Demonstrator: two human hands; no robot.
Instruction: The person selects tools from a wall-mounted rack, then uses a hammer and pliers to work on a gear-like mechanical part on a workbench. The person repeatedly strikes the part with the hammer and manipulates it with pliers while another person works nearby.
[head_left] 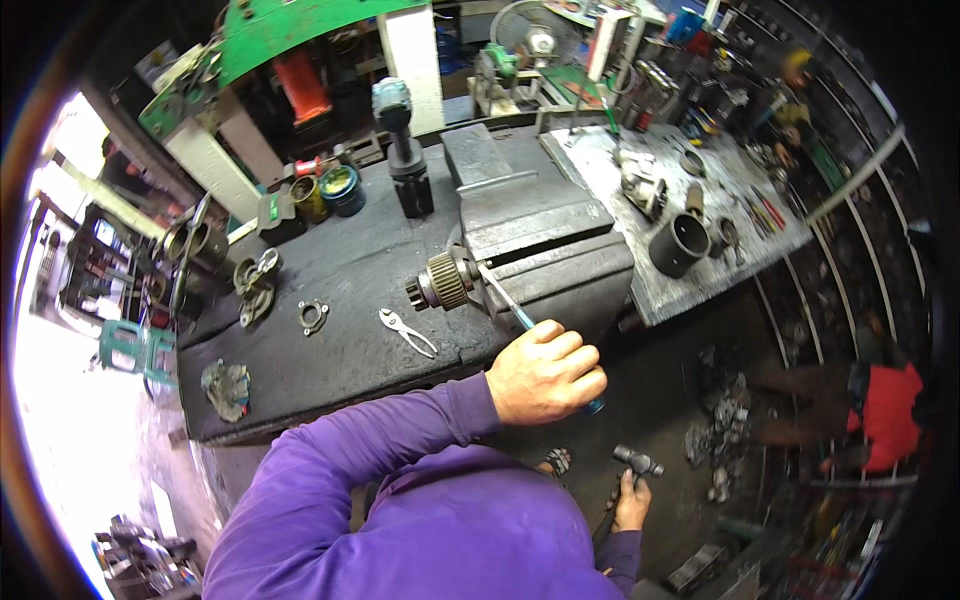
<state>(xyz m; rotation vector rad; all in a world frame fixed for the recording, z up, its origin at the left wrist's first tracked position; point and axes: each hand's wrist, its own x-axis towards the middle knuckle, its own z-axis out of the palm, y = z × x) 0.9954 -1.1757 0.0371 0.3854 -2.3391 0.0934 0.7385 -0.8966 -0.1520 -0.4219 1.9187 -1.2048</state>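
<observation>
My left hand (548, 378) is closed around a screwdriver (507, 296); its bluish handle end shows below my fist. The shaft slants up and left, its tip at a ribbed metal gear part (446, 280) with a small toothed end. That part sticks out from the left side of a large bench vise (545, 225), by its jaws. Lower down, away from the bench, my right hand (630, 505) grips a hammer (638, 461) close below its head. A pair of pliers (407, 332) lies on the dark workbench (360, 270), left of my left hand.
A cordless impact wrench (403, 160) stands behind the vise. Tins (342, 190), a metal ring (313, 317) and a crumpled rag (226, 390) sit on the bench. To the right, a metal-topped table (655, 295) bears a cylinder housing (680, 245). A person in red (890, 415) is at far right.
</observation>
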